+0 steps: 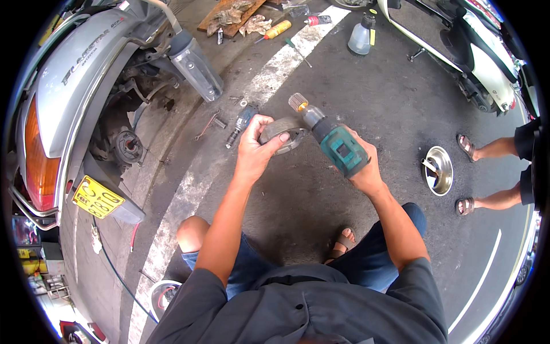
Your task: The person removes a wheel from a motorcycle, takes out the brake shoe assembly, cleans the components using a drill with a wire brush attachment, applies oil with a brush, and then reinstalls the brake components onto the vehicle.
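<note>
My left hand (254,152) grips a curved brake shoe (282,127) with a brown-grey outer face and paler metal inside. The thumb presses on its near side. In my right hand (365,166) is a teal and black cordless drill (344,148), pointing up and left. A small cylindrical brush-like head (297,102) sits in its chuck, apart from the brake shoe. On the ground left of my left hand lies a blue power tool (245,117) with a socket on its nose. Beside it are a short metal cylinder and a thin red-handled tool (207,127).
A silver scooter (86,74) stands at left, its wheel hub (128,147) exposed. A steel bowl (439,171) is at right, near another person's sandalled feet (467,205). At the far side are a spray bottle (361,37), a screwdriver (298,53) and a white scooter (484,69).
</note>
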A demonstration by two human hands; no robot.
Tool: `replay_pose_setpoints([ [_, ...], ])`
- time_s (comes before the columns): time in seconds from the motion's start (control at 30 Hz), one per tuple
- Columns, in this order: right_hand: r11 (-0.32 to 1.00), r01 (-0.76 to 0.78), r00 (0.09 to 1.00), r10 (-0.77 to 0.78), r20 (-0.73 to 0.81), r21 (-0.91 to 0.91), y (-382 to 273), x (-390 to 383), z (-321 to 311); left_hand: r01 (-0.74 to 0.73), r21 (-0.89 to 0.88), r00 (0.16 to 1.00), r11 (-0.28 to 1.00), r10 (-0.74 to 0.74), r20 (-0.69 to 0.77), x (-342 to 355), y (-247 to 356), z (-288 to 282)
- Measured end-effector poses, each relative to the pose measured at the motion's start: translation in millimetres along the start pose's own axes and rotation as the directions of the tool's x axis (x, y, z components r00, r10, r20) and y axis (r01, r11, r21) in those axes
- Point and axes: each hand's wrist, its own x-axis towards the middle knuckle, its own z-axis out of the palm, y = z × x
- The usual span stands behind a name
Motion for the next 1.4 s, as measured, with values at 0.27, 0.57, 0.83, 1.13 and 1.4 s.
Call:
replay_pose_setpoints([
  [0.27,0.988,0.114,0.993,-0.115,-0.006,-0.1,-0.7,2.8,4.6,-0.104,0.183,0.987,0.978,0.124,-0.101,2.3,0.3,-5.7],
  [0.57,0.985,0.097,0.995,-0.091,0.05,-0.141,-1.7,1.9,14.2,-0.138,0.133,0.982,0.981,0.153,-0.107,2.8,-0.5,-7.7],
  [0.83,0.988,0.109,0.994,-0.105,0.039,-0.113,2.1,6.1,23.8,-0.098,0.185,0.981,0.978,0.127,-0.147,6.4,-7.6,-12.1],
  [1.13,0.931,0.299,0.954,-0.288,0.08,-0.208,-16.0,9.3,38.9,-0.031,0.115,0.99,0.993,0.046,-0.13,4.8,-12.1,-11.6],
  [1.4,0.935,0.255,0.967,-0.244,0.074,-0.246,-4.9,5.8,24.7,-0.061,0.068,0.986,0.996,0.07,-0.149,2.3,-20.9,-12.9],
])
